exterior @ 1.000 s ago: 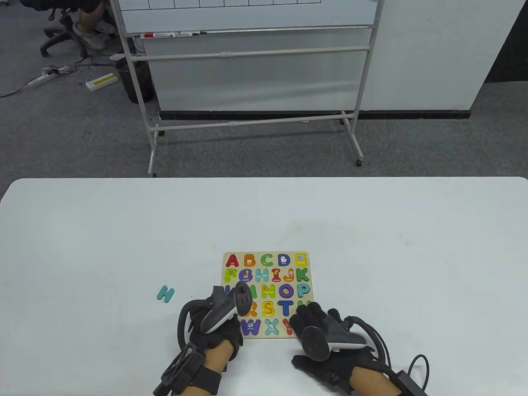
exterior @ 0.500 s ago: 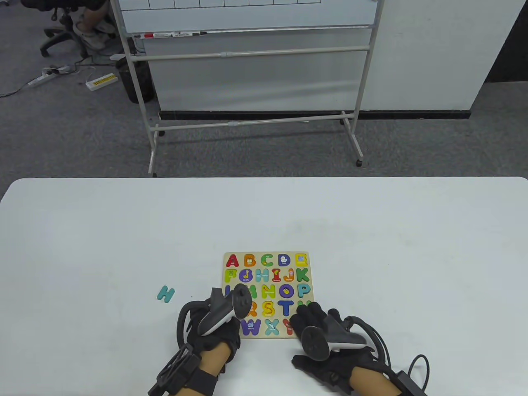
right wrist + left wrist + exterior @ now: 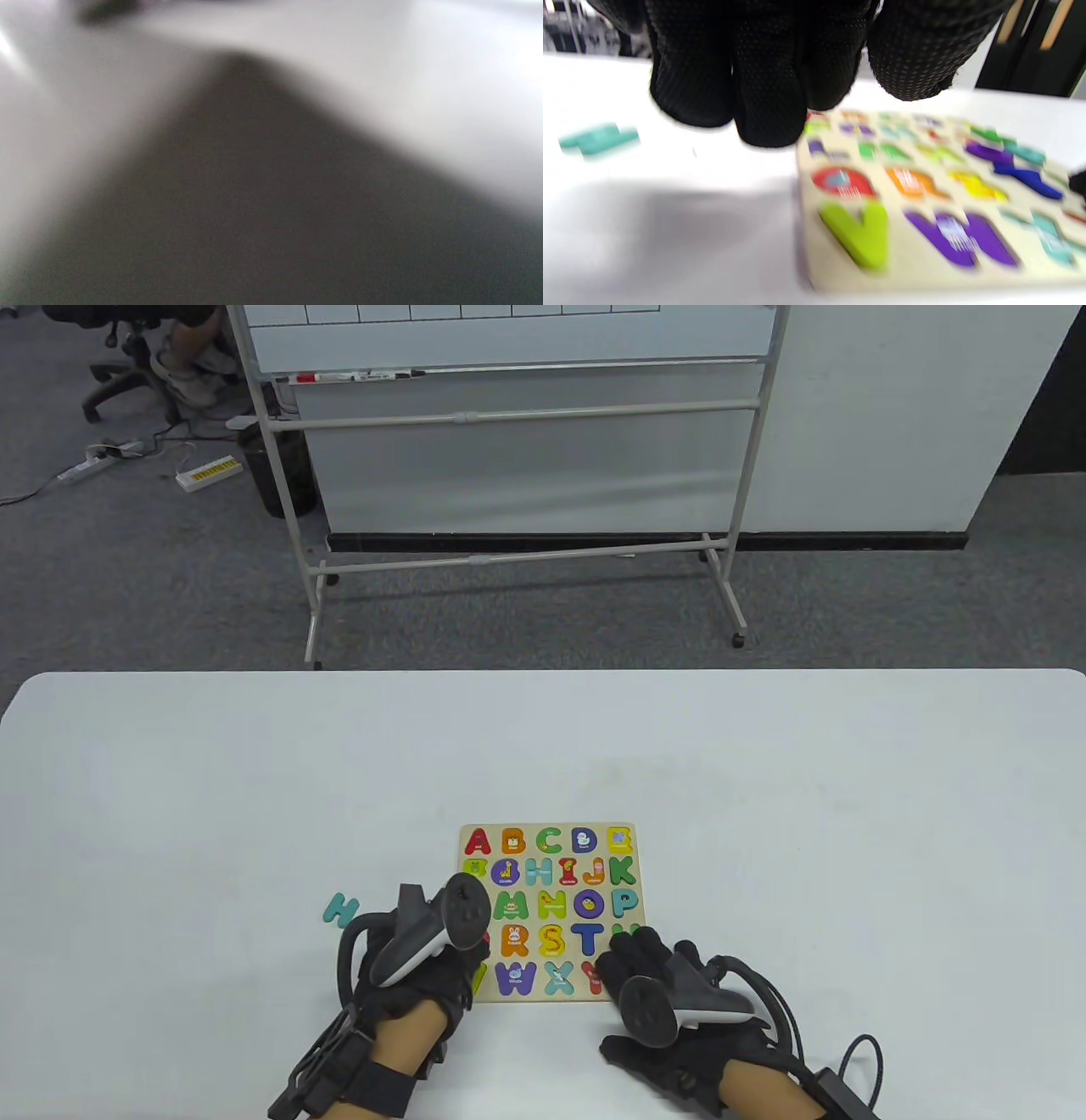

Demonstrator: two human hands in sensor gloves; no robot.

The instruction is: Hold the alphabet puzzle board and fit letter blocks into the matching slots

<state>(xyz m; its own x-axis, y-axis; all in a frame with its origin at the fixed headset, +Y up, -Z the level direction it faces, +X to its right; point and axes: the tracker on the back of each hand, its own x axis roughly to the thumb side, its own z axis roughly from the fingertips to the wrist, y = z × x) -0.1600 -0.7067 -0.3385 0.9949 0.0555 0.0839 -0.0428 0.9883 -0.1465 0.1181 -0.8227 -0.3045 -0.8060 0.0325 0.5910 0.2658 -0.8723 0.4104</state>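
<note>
Left hand: [image 3: 416, 984] off the board's near-left corner, over bare table between board and loose H; fingers [image 3: 768, 84] hang together in the left wrist view, pinching nothing, tips clear of the surface.
Right hand: [image 3: 670, 993] lies on the board's near-right corner, fingers spread flat over the letters there; holds no block, looks to be pinning the board. Right wrist view is pure blur, so how firmly it presses cannot be told.
Board: [image 3: 548, 824] flat on the table [image 3: 764, 780], near the front edge, square to the person. Most slots carry letters; the H slot in the second row looks open, though at this distance it is hard to be sure.
H: [image 3: 341, 909] teal block lying flat on the table, left of the board, just beyond the left hand and apart from it.
Step, as judged: left hand going for the H; seating it is not yet done.
Risk, pickup: block lies flat and thin; gloved tips may slide it across the smooth top instead of getting under an edge.
Risk, board: a push at insertion with only one corner held could pivot the board and lift seated letters.
Risk, fit: an H tilted or skewed would jam on the slot rim; forcing it would rock the neighbours.
Risk, cables: glove leads trail at the near edge and could snag the board corner.
</note>
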